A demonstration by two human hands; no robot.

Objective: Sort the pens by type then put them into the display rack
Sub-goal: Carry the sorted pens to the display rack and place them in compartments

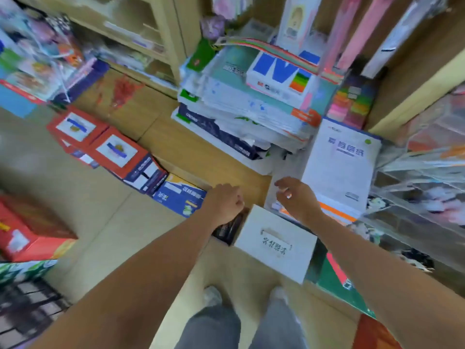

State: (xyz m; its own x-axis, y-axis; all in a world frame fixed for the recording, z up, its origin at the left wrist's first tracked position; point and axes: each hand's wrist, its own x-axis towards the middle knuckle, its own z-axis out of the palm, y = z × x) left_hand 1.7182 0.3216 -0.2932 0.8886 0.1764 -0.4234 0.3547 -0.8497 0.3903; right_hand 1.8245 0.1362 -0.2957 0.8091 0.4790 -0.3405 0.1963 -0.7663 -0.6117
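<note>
Although motion blur smears much of the head view, both bare arms show plainly, reaching forward and down over a tan floor (pixel 105 222). The left hand (pixel 224 202) has its fingers curled into a fist, knuckles up, directly above a bundle of dark pens (pixel 227 230). These lie side by side in a dark tray, just beside the left edge of a white box (pixel 275 244) with a printed label on its top. Whether this hand grips any of the pens I cannot tell, since the fist hides its own underside. The right hand (pixel 295 197) hovers past the far right corner of the white box, its fingers loosely bent and its thumb forward, with nothing visible in it. Beyond the hands runs a low wooden surface (pixel 196 152) bearing a tall stack of paper packs (pixel 241 107), and a white pack (pixel 339 167) with blue lettering lies flat to its right. Along the left edge of the surface, on the floor, lies a row of red boxes (pixel 100 144), then a blue box (pixel 180 197) nearest the left hand. Clear compartments (pixel 415 197) fill the right side, their contents too blurred to name. A pale wooden cabinet (pixel 141 28) stands at the top left. At the bottom are grey trouser legs and a pair of light shoes (pixel 212 295).
</note>
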